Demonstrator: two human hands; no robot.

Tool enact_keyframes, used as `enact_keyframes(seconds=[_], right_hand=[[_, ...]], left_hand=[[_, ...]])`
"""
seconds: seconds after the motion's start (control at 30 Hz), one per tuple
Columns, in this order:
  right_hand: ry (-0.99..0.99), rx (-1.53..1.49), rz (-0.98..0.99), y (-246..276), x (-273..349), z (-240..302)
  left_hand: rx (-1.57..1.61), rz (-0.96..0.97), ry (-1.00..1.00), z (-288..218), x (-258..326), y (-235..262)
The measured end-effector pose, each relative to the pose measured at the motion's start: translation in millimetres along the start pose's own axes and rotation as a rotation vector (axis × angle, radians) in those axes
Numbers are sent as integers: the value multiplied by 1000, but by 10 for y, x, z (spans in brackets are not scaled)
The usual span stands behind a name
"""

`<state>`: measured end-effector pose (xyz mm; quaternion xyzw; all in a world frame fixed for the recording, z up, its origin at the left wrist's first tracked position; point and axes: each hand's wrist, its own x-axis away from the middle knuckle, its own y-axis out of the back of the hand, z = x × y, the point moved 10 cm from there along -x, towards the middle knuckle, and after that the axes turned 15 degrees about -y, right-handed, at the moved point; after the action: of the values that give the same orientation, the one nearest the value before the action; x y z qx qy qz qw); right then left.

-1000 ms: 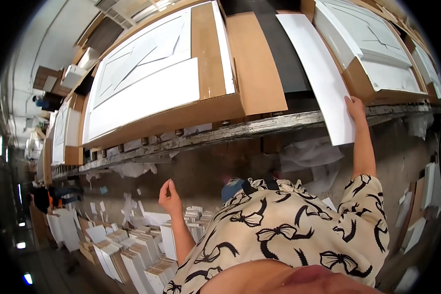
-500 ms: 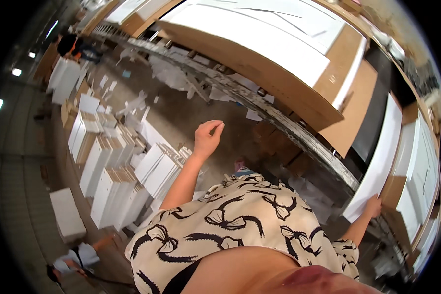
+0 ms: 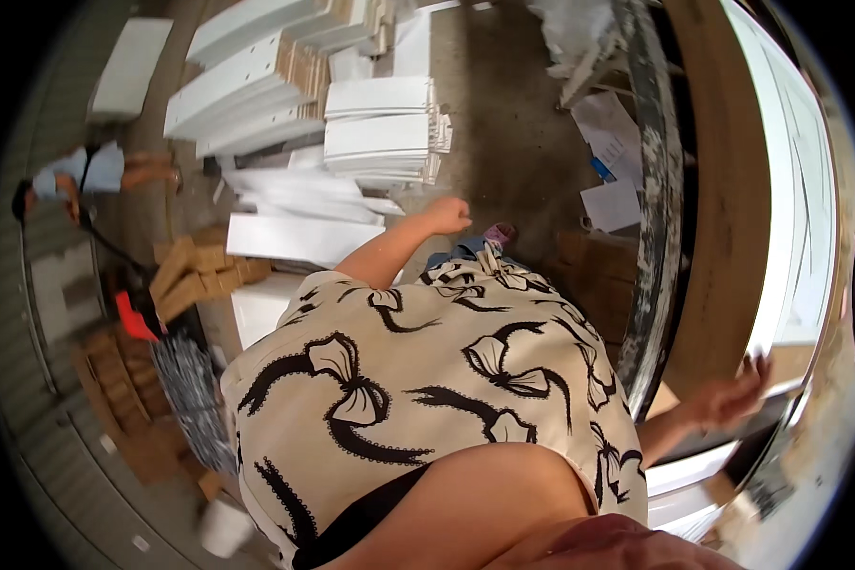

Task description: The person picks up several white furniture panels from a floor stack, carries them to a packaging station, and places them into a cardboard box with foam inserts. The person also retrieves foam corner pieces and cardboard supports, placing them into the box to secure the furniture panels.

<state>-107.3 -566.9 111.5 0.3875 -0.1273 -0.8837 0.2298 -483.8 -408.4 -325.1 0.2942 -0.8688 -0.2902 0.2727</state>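
My left hand (image 3: 446,217) hangs at my left side, its fingers curled in and nothing visible in them. Beyond it lies a stack of white panels (image 3: 378,119). On the right, my right hand (image 3: 734,391) is raised, its fingers stretched and apart, a little blurred. It is nearest to the end of a long cardboard box (image 3: 717,285) with white panels (image 3: 779,171) in it. Whether the fingertips touch the box I cannot tell. Below that hand, more white panels (image 3: 691,468) show along the conveyor.
A worn conveyor frame (image 3: 657,190) runs along my right. To my left stand stacked white boards (image 3: 247,90), cardboard pieces (image 3: 204,275) and a loose white panel (image 3: 299,237). Another person (image 3: 90,176) handles a dark-handled cart at far left. Papers (image 3: 610,204) lie under the conveyor.
My view has swung right along the conveyor. My right hand has let go of the long white panel and come up by the cardboard box. The left hand has lowered, its fingers curling in.
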Motion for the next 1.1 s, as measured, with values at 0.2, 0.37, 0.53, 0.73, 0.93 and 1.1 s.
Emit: enact_keyframes(seconds=[0.2,0.37,0.53,0.73,0.93,1.1], right_hand=[[-87,-20,1020,-2385,1140,82],[24,-27,1454,-2939,1880,-301],[216,12,1461,-3745,1869,-309],[409,-147,1534,-4703,1886,401],[686,-72,1565,-6025,1890,652],[784,43,1685,-7072,1559,910]], left_hand=[[139,-224,591,1315,1493,-283],[130,-229,812,1204,2263,-323],[222,-361,745,924,2376,-819],[394,-264,885,912,2073,-928],[332,-445,972,2033,1697,-484],[456,-1043,1046,2854,1359,1011]])
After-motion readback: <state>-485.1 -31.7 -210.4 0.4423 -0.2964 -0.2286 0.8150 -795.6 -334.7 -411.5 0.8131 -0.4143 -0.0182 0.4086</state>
